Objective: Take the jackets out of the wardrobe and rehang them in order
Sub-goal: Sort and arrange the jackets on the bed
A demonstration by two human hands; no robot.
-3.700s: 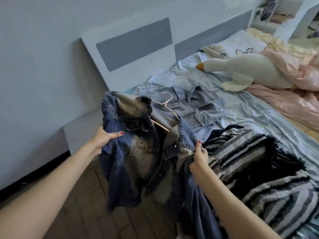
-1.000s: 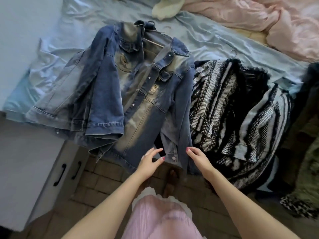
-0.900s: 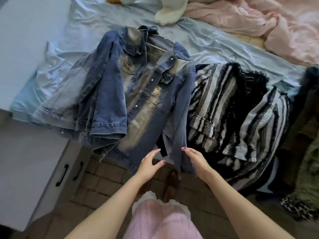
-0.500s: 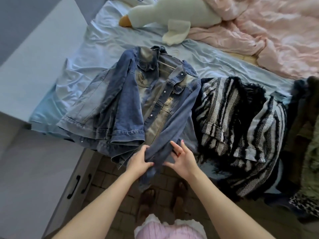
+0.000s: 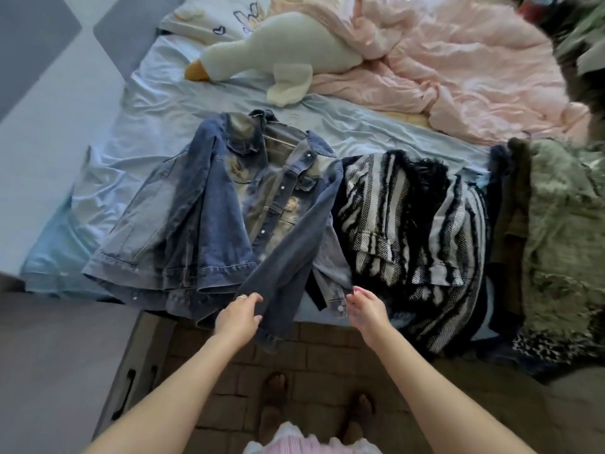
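1. Head view: a faded blue denim jacket (image 5: 229, 204) lies spread on the light blue bed sheet (image 5: 137, 139).
2. Left hand (image 5: 237, 317) pinches its folded-over sleeve.
3. Right hand (image 5: 365, 308) hovers released beside the hem.
4. A black-and-white striped woven jacket (image 5: 412, 224) lies just right.
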